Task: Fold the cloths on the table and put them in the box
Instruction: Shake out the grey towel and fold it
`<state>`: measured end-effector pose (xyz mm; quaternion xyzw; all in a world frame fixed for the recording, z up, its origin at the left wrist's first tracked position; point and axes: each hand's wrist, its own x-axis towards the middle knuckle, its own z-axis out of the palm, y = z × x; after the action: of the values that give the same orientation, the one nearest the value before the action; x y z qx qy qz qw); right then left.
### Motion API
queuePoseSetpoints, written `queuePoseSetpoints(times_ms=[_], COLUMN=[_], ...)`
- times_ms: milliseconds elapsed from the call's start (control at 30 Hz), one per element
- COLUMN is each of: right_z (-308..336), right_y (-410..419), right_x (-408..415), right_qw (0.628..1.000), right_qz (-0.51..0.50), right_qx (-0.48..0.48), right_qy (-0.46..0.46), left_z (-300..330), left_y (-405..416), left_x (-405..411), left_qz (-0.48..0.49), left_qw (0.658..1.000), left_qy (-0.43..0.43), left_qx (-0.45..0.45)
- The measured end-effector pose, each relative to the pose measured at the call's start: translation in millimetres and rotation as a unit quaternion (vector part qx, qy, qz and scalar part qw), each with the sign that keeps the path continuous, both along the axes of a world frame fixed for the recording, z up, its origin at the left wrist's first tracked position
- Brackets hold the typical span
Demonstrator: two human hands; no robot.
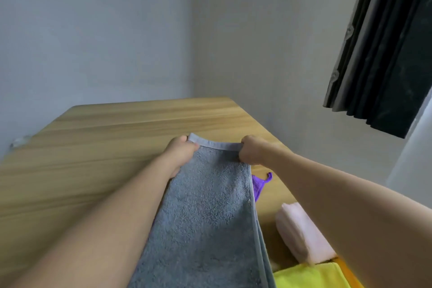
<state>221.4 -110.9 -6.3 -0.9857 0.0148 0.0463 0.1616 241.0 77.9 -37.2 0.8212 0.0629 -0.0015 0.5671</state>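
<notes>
Views: one only, worn on the person's head
Facing: forward and down along both forearms, toward the desk's (98, 138) far edge and the room corner
Nearness: close; the forearms fill the lower frame
Lens: wide-angle, tilted
Shared part: nothing, single view

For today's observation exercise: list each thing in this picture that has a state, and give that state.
grey towel: folded lengthwise, far hem held up
left hand: grips the hem's left corner
right hand: grips the hem's right corner
pink cloth: folded, lying on the table
purple cloth: unfolded, mostly hidden
yellow cloth: lying flat
curtain: drawn aside
</notes>
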Motion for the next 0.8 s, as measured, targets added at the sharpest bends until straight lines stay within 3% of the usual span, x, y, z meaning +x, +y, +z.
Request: queuePoseSetpoints(times_ms=[167, 300, 433, 600, 800], right_z=[-24.5, -18.4, -8.1, 27.9, 116.7], right_y=[2.4, 7.3, 9.3, 5.6, 9.9], right_x=[13.9, 11.8, -3.2, -46.9, -107.3], right_qw=[0.999, 0.997, 0.998, 0.997, 0.994], right_qz=[0.030, 0.049, 0.060, 0.080, 0.100], right_qx=[0.042, 0.058, 0.021, -0.020, -0.009], right_qy=[-0.004, -0.002, -0.013, -0.012, 0.042], left_z=[-17.6, -3.4, 20.3, 54.4, 146.7], left_y=[-0.9, 2.0, 6.5, 9.4, 4.6], left_x=[15.3, 10.6, -16.6, -66.7, -129.6], left_qz=[-0.009, -0.029, -0.103, -0.184, -0.144], left_qw=[0.995, 0.972, 0.917, 0.809, 0.768], left_qy=[-0.039, -0.073, -0.169, -0.200, -0.220], left_qx=[0.086, 0.219, 0.345, 0.521, 0.584])
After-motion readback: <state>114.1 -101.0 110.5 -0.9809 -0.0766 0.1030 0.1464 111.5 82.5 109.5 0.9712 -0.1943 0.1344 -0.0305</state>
